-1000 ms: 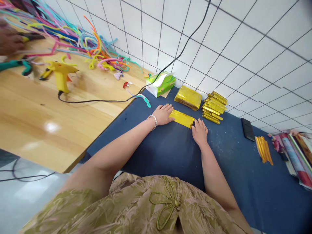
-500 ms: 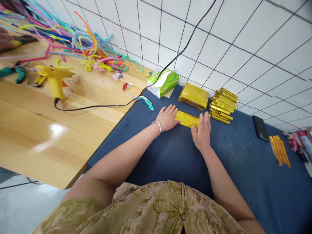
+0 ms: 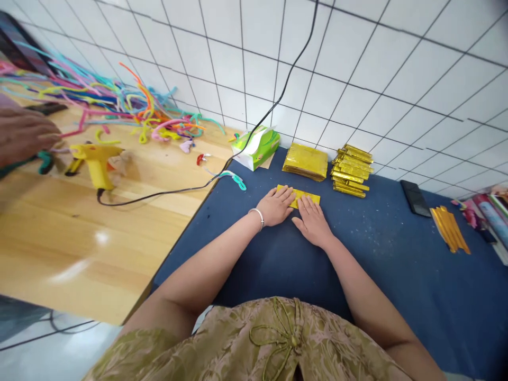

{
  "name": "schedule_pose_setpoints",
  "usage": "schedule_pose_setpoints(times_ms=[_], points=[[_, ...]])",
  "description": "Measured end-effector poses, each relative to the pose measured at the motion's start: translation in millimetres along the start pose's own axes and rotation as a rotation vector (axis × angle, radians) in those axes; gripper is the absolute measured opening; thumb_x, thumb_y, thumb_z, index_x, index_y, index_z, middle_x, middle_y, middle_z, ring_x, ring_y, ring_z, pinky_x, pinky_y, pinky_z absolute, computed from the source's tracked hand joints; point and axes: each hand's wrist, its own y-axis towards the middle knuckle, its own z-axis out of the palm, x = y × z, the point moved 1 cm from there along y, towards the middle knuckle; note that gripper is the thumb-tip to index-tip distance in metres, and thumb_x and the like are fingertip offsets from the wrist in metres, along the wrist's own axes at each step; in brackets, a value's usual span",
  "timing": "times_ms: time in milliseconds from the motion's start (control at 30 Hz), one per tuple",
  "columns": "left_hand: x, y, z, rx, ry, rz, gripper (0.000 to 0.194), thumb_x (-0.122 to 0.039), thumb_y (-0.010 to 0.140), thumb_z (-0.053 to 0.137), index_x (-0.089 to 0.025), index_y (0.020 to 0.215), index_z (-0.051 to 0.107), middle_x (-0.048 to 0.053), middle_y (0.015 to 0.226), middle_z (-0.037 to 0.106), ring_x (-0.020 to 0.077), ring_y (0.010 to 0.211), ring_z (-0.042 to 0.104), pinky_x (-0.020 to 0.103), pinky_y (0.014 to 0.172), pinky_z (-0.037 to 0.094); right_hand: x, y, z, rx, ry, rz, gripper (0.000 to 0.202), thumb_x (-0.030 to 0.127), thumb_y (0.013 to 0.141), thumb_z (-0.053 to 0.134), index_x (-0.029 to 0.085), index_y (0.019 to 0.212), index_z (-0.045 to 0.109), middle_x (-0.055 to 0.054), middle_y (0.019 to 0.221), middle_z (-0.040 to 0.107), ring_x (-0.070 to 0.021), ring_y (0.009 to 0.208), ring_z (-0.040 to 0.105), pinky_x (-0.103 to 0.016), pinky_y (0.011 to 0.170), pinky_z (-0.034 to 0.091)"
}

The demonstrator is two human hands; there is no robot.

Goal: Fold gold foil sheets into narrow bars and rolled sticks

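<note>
Flat and unclenched, grasping nothing, the left hand (image 3: 274, 206) and right hand (image 3: 314, 221) rest on 1 gold strip (image 3: 297, 195) — fingers covering part of it — on the blue table (image 3: 369, 280). Beyond sit a gold stack (image 3: 305, 160) and folded gold strips (image 3: 351, 171), near the tiled wall (image 3: 357, 95).

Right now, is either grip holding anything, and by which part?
Nothing looks clasped: the left grip lies flat over the left part of the gold strip, and the right grip, also flat, partly covers its right half.
</note>
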Motion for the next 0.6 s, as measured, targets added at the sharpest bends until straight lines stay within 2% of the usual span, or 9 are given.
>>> schedule_pose_setpoints(times_ms=[67, 167, 300, 433, 600], points=[[-3, 0, 2.9, 0.048, 0.009, 0.034, 0.057, -0.045, 0.096, 0.024, -0.02, 0.147, 0.028, 0.006, 0.156, 0.022, 0.0222, 0.145, 0.016, 0.041, 0.116, 0.016, 1, -4, -4, -0.004, 0.024, 0.004, 0.071, 0.057, 0.094, 0.016, 0.012, 0.149, 0.022, -0.009, 0.157, 0.018, -0.0234, 0.146, 0.008, -0.044, 0.117, 0.01], [-3, 0, 5.3, 0.041, 0.025, 0.036, 0.058, -0.046, 0.096, 0.023, -0.019, 0.147, 0.03, 0.007, 0.155, 0.024, 0.024, 0.144, 0.018, 0.043, 0.115, 0.017, 8, -2, -12, -0.025, 0.09, 0.038, 0.071, 0.057, 0.095, 0.014, 0.012, 0.149, 0.024, -0.011, 0.156, 0.022, -0.0236, 0.145, 0.012, -0.044, 0.117, 0.011], [-2, -3, 6.9, 0.055, 0.056, 0.081, 0.058, -0.039, 0.093, 0.032, -0.016, 0.147, 0.031, 0.01, 0.154, 0.026, 0.0258, 0.144, 0.018, 0.044, 0.116, 0.015, 32, 23, -18, -0.098, 0.226, 0.013, 0.071, 0.057, 0.095, 0.011, 0.012, 0.149, 0.023, -0.01, 0.156, 0.022, -0.0218, 0.145, 0.012, -0.04, 0.117, 0.014], [-1, -4, 9.0, 0.094, 0.09, 0.102, 0.058, -0.034, 0.091, 0.035, -0.014, 0.146, 0.033, 0.012, 0.152, 0.03, 0.0277, 0.143, 0.02, 0.044, 0.117, 0.01, 49, 48, -9, -0.112, 0.282, 0.03, 0.072, 0.056, 0.095, 0.007, 0.011, 0.147, 0.027, -0.01, 0.156, 0.022, -0.0209, 0.145, 0.011, -0.038, 0.117, 0.012], [-2, -3, 8.8, 0.119, 0.077, 0.095, 0.06, -0.033, 0.092, 0.032, -0.015, 0.149, 0.025, 0.009, 0.156, 0.021, 0.0272, 0.145, 0.015, 0.044, 0.116, 0.013, 43, 48, 1, -0.116, 0.265, 0.13, 0.074, 0.059, 0.094, 0.008, 0.012, 0.149, 0.021, -0.011, 0.157, 0.017, -0.0217, 0.145, 0.012, -0.038, 0.116, 0.012]])
